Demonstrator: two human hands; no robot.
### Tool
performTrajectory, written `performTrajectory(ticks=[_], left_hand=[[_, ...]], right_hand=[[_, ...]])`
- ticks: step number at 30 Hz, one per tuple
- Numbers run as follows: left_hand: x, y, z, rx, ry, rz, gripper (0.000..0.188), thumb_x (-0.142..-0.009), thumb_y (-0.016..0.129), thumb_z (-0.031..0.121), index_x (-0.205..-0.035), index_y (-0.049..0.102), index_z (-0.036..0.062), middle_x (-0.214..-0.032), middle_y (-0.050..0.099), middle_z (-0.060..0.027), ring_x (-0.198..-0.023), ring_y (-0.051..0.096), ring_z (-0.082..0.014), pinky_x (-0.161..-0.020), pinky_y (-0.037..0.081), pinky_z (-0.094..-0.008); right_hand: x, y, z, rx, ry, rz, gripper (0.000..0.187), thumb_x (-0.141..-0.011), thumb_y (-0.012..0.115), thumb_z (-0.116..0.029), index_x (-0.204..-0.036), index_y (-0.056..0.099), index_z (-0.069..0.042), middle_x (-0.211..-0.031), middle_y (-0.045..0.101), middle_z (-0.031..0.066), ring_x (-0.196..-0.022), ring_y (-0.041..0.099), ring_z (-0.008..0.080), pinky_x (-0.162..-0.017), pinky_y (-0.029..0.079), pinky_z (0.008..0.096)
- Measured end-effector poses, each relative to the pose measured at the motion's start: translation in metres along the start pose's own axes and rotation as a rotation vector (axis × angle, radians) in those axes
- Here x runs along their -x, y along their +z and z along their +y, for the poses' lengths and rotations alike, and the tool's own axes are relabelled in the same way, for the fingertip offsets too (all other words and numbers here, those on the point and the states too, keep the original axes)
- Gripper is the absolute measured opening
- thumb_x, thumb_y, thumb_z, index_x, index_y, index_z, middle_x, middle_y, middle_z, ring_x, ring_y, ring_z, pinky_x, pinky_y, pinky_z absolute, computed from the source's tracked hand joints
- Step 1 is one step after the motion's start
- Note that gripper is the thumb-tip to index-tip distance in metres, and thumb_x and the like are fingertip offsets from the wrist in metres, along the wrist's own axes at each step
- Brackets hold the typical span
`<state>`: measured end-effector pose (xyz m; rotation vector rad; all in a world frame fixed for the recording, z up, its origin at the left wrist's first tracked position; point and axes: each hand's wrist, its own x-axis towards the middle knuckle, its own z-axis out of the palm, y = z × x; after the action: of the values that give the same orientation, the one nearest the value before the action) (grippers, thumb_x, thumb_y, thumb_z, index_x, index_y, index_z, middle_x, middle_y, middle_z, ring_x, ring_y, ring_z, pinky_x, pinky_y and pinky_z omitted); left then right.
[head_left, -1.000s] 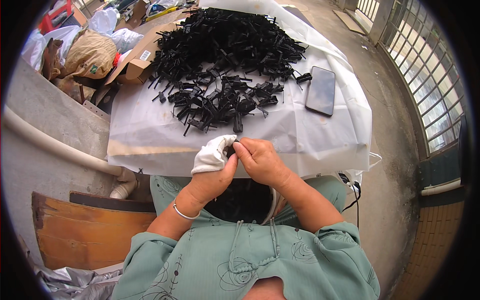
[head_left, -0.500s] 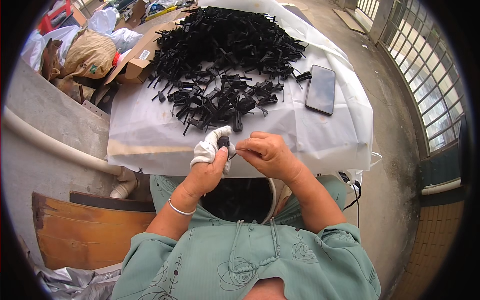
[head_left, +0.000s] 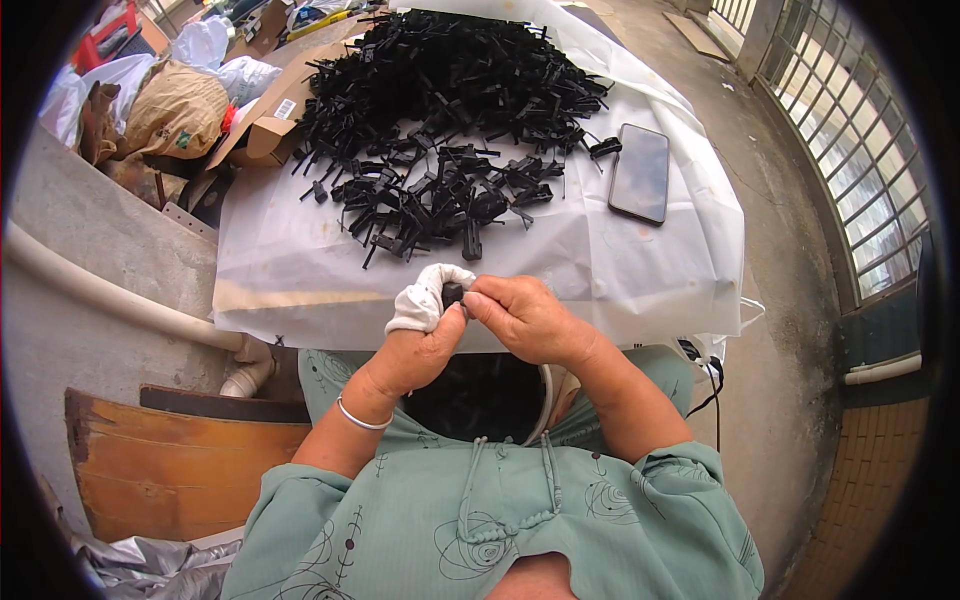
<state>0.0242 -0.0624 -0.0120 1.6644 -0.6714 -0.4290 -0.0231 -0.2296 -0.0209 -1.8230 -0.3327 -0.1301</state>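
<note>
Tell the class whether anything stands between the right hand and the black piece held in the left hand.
Nothing visible does. The right hand is at the right side of the black piece, though contact is hard to make out. The white cloth on the left hand curls around the piece's far side, not between them.

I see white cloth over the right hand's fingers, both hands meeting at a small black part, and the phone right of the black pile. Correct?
No: in the head view, the white cloth is over fingers of the left hand; the right hand is bare. Both hands do meet at the small black part, and the phone is right of the black pile.
</note>
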Motion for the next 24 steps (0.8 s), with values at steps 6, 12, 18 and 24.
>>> performTrajectory(ticks=[6, 12, 18, 24], left_hand=[[0.002, 0.0, -0.013, -0.337, 0.214, 0.088, 0.023, -0.081, 0.046, 0.002, -0.104, 0.048, -0.0026, -0.086, 0.054, -0.0137, -0.074, 0.051, -0.0198, -0.071, 0.045, -0.0299], [0.012, -0.008, -0.008, -0.406, 0.182, 0.121, 0.024, -0.082, 0.049, 0.005, -0.105, 0.048, -0.0024, -0.083, 0.056, -0.0152, -0.075, 0.054, -0.0224, -0.071, 0.046, -0.0315], [0.006, -0.029, 0.006, -0.725, 0.305, -0.106, 0.029, -0.086, 0.057, 0.016, -0.111, 0.057, 0.0008, -0.101, 0.062, -0.015, -0.088, 0.06, -0.0249, -0.081, 0.047, -0.0314], [-0.007, -0.031, -0.018, -0.398, 0.009, 0.059, 0.022, -0.091, 0.055, 0.011, -0.109, 0.059, -0.0006, -0.097, 0.06, -0.0042, -0.078, 0.059, -0.0093, -0.064, 0.049, -0.0234]], right_hand=[[-0.004, 0.026, 0.006, 0.266, -0.108, 0.188, 0.019, -0.09, 0.05, -0.016, -0.081, 0.05, 0.001, -0.071, 0.057, 0.0217, -0.068, 0.055, 0.0414, -0.06, 0.044, 0.0454], [-0.009, 0.03, 0.009, 0.167, -0.102, 0.103, 0.02, -0.089, 0.053, -0.018, -0.078, 0.049, 0.0, -0.07, 0.057, 0.0207, -0.068, 0.055, 0.0411, -0.06, 0.045, 0.0456], [-0.026, 0.013, 0.021, 0.571, -0.221, 0.399, 0.023, -0.083, 0.062, -0.022, -0.075, 0.049, -0.004, -0.069, 0.057, 0.012, -0.061, 0.057, 0.0318, -0.053, 0.045, 0.0388], [-0.04, 0.013, 0.038, 0.814, -0.079, 0.528, 0.015, -0.078, 0.062, -0.016, -0.074, 0.053, -0.005, -0.068, 0.059, 0.0119, -0.06, 0.058, 0.0304, -0.051, 0.047, 0.0376]])
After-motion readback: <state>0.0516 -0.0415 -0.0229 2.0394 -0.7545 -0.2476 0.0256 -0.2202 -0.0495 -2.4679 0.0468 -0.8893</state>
